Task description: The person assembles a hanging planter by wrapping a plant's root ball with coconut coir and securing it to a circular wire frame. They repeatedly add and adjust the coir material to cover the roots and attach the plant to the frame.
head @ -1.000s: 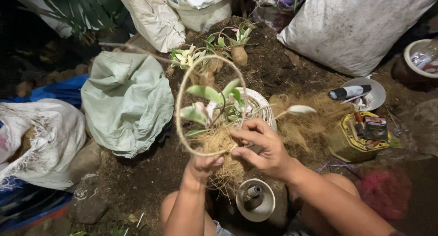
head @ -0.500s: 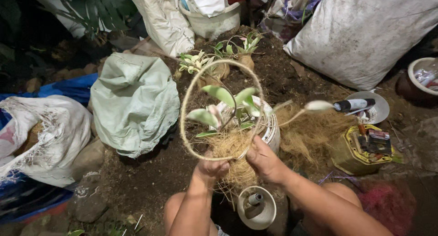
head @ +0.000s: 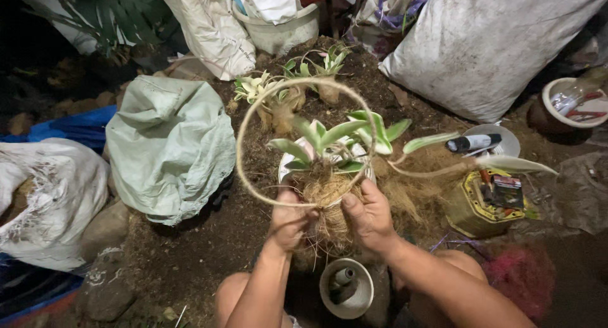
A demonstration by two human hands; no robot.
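Note:
My left hand and my right hand both grip a ball of brown coconut fibre wrapped round the roots of a small plant with green and cream leaves. A round hoop of pale twine-wrapped wire rises from the fibre ball and frames the plant. A long leaf trails off to the right. The hands sit on either side of the ball, fingers curled round it.
Dark soil covers the ground. A green sack and a white sack lie left, a large grey sack back right. More small plants stand behind. A small white cup sits between my knees; a yellow tin stands right.
My right hand came down from the hoop's lower rim to the fibre ball. The plant and hoop now sit a little higher and closer in view.

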